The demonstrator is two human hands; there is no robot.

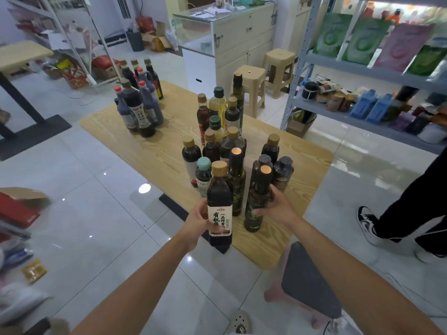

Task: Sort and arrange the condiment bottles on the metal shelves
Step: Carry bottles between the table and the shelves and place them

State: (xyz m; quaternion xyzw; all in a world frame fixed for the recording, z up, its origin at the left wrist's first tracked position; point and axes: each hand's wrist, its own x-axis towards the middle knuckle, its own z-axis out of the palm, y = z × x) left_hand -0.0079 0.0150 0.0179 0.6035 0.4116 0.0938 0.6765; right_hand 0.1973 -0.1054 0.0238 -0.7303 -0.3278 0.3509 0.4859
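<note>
At the desk (pixel 150 155), my left hand (pixel 197 220) grips a soy bottle (pixel 219 204), my right hand (pixel 278 206) an oil bottle (pixel 257 201). Next, I think, carry both to the metal shelves (pixel 362 71).

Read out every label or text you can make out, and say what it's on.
"有机": big green characters on the white label of the dark bottle in the left hand; the next character is hidden.
"一品鲜": smaller column beside them; the rest blurs.
The green bottle in the right hand, other bottles, shelf packets: labels too blurred to read.
</note>
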